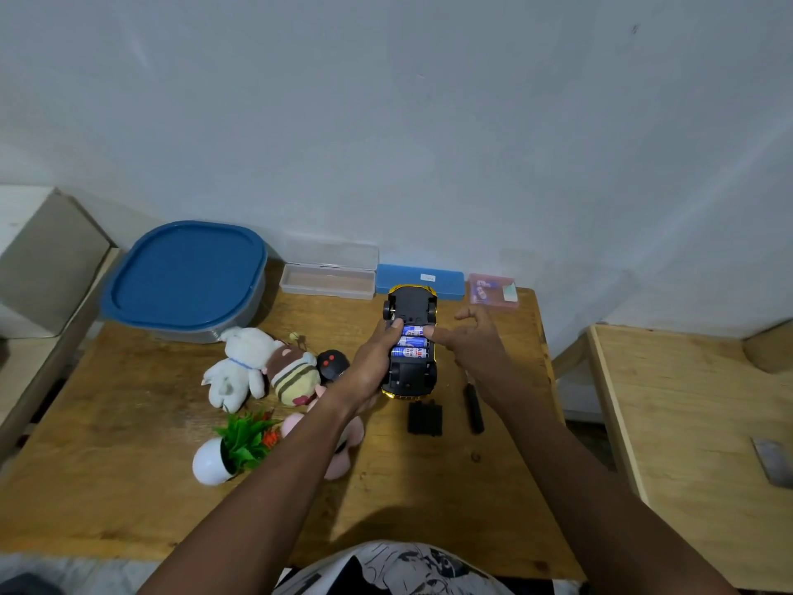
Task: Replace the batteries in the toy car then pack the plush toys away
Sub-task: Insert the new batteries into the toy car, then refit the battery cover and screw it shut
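Showing underside up, centre frame: glossy yellow-and-black plastic toy car [411, 303], three cylindrical blue batteries [410, 352]; left hand [372, 363] grip wraps its side; right hand [477, 342] grip slack, forefinger pressing one.

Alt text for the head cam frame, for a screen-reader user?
A person's left hand holds an upturned yellow toy car at a wooden table while the right hand touches the three blue batteries in its open bay. The black cover and a black-handled tool lie nearby; plush toys and a blue-lidded container sit left.

Yellow-black toy car [410, 300]; blue-white batteries [410, 352]; white plush [240, 367]; brown striped plush [294, 373]; blue lid [184, 277].
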